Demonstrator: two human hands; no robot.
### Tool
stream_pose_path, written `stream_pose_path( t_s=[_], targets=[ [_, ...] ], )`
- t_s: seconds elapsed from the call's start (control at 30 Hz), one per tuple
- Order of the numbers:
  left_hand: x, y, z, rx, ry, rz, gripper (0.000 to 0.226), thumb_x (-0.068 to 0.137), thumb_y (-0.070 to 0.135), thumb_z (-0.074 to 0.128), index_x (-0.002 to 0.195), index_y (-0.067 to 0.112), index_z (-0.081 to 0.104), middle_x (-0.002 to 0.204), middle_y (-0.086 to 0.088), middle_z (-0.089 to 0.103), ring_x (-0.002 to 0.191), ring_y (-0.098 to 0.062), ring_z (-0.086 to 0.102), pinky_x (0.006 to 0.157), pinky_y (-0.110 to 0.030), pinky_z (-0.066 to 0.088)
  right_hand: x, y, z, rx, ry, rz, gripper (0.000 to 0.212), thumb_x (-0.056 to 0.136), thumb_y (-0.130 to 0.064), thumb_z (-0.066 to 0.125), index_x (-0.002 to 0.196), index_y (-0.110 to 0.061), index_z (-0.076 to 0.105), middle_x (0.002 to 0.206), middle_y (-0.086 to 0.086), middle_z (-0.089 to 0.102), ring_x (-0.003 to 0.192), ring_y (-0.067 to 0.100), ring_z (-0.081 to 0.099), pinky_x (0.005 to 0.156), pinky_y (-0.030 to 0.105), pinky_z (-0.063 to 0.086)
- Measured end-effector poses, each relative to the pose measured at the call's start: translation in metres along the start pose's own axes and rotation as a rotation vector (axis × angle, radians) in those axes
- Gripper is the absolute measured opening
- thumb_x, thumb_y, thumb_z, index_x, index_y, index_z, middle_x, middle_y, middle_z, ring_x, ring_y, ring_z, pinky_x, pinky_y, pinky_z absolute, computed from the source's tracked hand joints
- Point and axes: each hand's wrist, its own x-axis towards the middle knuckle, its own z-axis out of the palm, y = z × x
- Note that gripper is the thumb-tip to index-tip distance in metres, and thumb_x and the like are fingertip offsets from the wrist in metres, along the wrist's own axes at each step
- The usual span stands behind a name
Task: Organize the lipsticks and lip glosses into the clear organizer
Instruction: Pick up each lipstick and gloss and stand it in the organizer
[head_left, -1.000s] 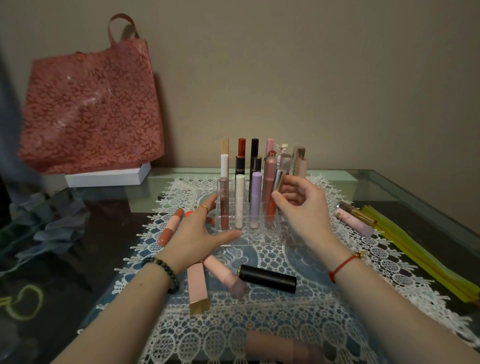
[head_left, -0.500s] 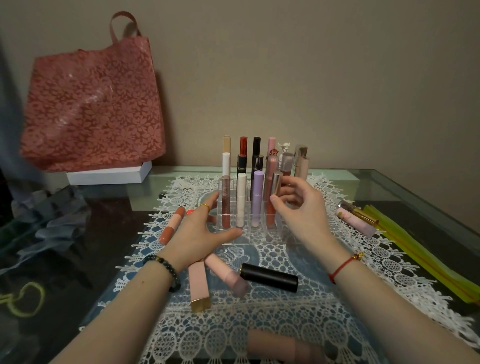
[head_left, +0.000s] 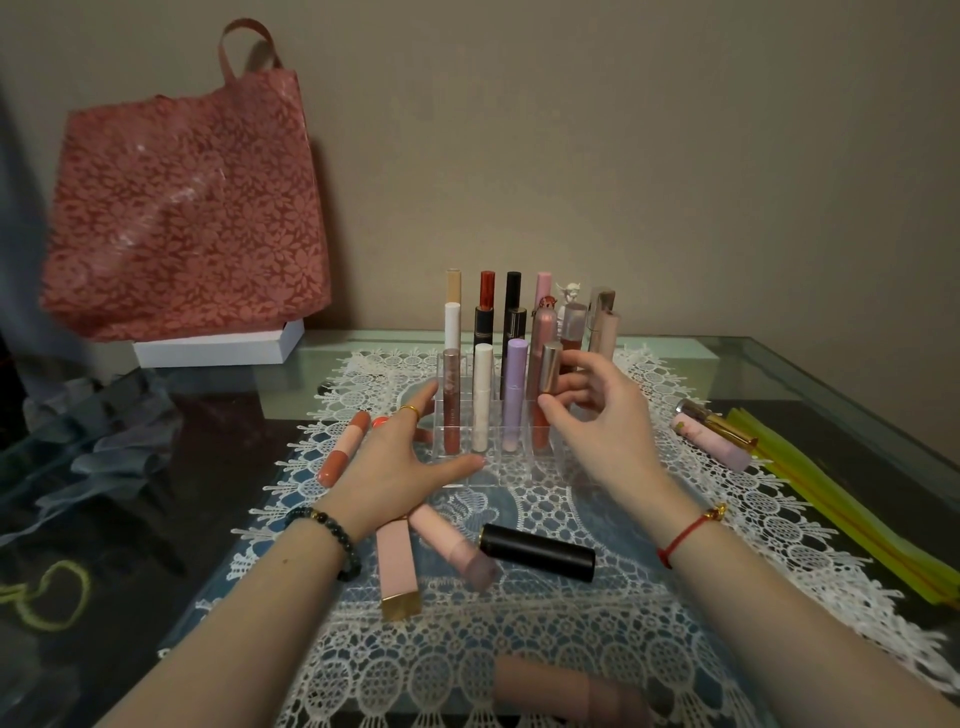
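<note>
Right hand (head_left: 597, 431) nearer: my thumb and fingertips pinch the silver-capped gloss (head_left: 549, 371), long axis upright, standing in the clear organizer's (head_left: 514, 467) front row. Left hand (head_left: 395, 467) splayed, bracing its left corner.

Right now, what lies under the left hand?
Poking out from beneath the left hand are a square pink tube with a gold cap and a round pink tube; their upper ends are covered. An orange-red tip shows by the ring finger, its body hidden.
</note>
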Motion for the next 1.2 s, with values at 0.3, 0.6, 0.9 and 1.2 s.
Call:
stream_pose_path(
  t_s=[0.3, 0.6, 0.9, 1.2],
  targets=[
    [-0.001, 0.002, -0.001, 0.001, -0.015, -0.001, 0.094, 0.062, 0.055, 0.07, 0.14, 0.036, 0.02, 0.121, 0.02, 0.043, 0.093, 0.016, 0.039, 0.078, -0.005, 0.03, -0.002, -0.002, -0.002, 0.008, -0.01, -0.004, 0.042, 0.077, -0.009, 0.066, 0.113, -0.025, 0.051, 0.088, -0.01, 0.058, 0.08, -0.004, 0.056, 0.071, 0.006, 0.047],
    [-0.001, 0.011, -0.009, -0.165, 0.06, -0.028, 0.094, 0.059, 0.071, 0.048, 0.14, 0.028, 0.025, 0.139, 0.006, 0.041, 0.113, -0.007, 0.046, 0.085, -0.027, 0.045, -0.005, -0.004, -0.008, 0.049, 0.055, -0.017, 0.039, 0.079, -0.008, 0.064, 0.112, -0.025, 0.052, 0.087, -0.008, 0.06, 0.082, 0.0, 0.058, 0.073, 0.015, 0.051],
    [0.006, -0.017, -0.052, -0.034, 0.4, -0.065, 0.047, 0.088, 0.029, 0.054, 0.133, 0.019, 0.042, 0.125, -0.001, 0.056, 0.111, -0.007, 0.048, 0.096, -0.024, 0.035, -0.011, -0.016, -0.016, 0.049, 0.062, -0.127, 0.035, 0.08, -0.004, 0.061, 0.104, -0.028, 0.052, 0.082, -0.009, 0.058, 0.072, 0.001, 0.055, 0.068, 0.017, 0.051],
    [-0.002, -0.037, -0.059, 0.358, 0.151, -0.287, 0.052, 0.078, 0.058, 0.054, 0.119, 0.027, 0.053, 0.103, 0.007, 0.065, 0.095, -0.015, 0.06, 0.096, -0.037, 0.043, -0.015, -0.019, -0.012, -0.01, 0.01, -0.211, 0.036, 0.08, -0.004, 0.061, 0.105, -0.028, 0.053, 0.08, -0.011, 0.058, 0.069, -0.003, 0.054, 0.065, 0.007, 0.046]
  ],
)
